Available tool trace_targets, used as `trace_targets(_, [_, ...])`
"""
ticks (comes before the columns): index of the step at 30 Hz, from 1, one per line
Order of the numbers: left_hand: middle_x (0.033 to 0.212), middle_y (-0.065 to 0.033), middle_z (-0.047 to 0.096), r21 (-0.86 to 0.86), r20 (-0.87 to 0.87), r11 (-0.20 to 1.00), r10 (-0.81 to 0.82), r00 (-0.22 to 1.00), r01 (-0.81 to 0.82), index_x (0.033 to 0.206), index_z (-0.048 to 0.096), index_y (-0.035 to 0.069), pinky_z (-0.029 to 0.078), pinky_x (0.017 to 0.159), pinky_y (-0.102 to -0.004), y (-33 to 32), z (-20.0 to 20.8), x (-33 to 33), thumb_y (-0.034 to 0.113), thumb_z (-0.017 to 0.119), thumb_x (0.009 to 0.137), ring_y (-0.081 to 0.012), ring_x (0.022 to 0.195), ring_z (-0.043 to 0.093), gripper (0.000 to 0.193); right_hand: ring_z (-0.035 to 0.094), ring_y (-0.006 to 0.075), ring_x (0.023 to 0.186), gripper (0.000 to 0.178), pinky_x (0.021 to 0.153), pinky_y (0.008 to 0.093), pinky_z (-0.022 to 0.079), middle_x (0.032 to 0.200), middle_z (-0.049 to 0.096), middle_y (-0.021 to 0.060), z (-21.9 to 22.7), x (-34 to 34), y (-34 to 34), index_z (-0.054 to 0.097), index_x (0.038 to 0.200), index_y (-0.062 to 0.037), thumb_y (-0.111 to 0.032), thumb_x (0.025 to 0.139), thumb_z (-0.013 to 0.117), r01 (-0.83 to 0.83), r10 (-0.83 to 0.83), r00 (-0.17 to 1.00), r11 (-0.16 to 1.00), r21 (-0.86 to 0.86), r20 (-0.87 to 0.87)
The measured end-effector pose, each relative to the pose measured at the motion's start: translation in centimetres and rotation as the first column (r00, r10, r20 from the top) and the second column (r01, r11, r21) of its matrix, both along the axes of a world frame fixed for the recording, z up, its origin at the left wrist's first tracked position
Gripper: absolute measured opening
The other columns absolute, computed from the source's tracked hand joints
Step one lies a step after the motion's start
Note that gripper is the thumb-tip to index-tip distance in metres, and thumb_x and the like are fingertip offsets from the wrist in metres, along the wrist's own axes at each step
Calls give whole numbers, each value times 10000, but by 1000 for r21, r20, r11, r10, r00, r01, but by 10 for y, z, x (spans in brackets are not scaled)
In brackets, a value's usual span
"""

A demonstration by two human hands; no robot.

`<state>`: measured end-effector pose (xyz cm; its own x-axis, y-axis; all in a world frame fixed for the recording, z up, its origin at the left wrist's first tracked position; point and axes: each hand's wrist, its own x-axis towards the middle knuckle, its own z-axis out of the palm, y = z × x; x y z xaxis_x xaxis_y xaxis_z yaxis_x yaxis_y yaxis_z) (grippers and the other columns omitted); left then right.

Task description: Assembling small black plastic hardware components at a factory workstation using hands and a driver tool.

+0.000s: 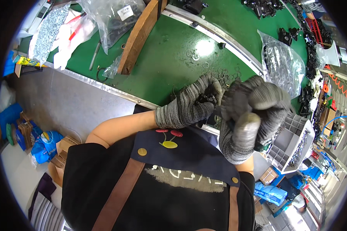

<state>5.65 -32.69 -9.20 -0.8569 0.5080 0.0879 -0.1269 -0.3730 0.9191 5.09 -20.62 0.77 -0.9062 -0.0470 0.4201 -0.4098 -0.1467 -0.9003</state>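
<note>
Both my hands wear grey knitted gloves and meet over the near edge of the green bench. My left hand [191,104] is closed, its thumb and fingers round a small black part [209,99] whose shape is mostly covered. Close beside it on the right is my right hand [254,113], fingers curled in and partly smeared by motion. Whatever it holds is hidden by the glove. Several small metal rings [223,74] lie scattered on the bench just beyond my hands.
A wooden block [138,36] stands on the green bench [162,57] to the left. Clear plastic bags [283,63] lie right and far left. Black parts [264,7] are heaped at the back. A grey divided bin [287,144] sits right of my right hand.
</note>
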Motion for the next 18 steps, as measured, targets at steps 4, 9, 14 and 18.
trace_targets(4, [1008,-18,554,58,-1,998,25,1000,-24,1133,484,75,441,911,-288,2,-6,-4,153,597,922,-102,963,516,251,490,135,663,473,624,247,491,835,535,59,5,-19,12,521,1213,-98,-302,857,757,65,-49,994,982,175,-94])
trace_targets(9, [1053,-54,597,336,198,940,-132,971,60,1163,504,86,438,980,-328,3,-19,-4,287,641,925,-148,1056,549,340,672,298,937,295,844,393,568,1036,659,148,-37,-98,52,659,1162,-118,-48,876,638,394,-51,918,201,897,-392])
trace_targets(14, [1005,-40,589,379,267,925,-120,956,10,1145,494,95,446,935,-300,14,-21,-4,303,590,960,-125,993,546,294,655,288,854,201,794,367,550,940,673,139,-87,-117,83,663,1075,-69,-143,889,641,98,-123,988,22,995,-94])
trace_targets(18, [1063,-42,583,470,282,882,-106,954,-41,1184,495,92,443,949,-286,9,-20,-1,273,591,961,-120,1029,539,303,632,191,748,181,718,310,530,885,665,88,-28,-50,62,665,1012,-26,-182,922,649,-245,-232,843,638,730,485])
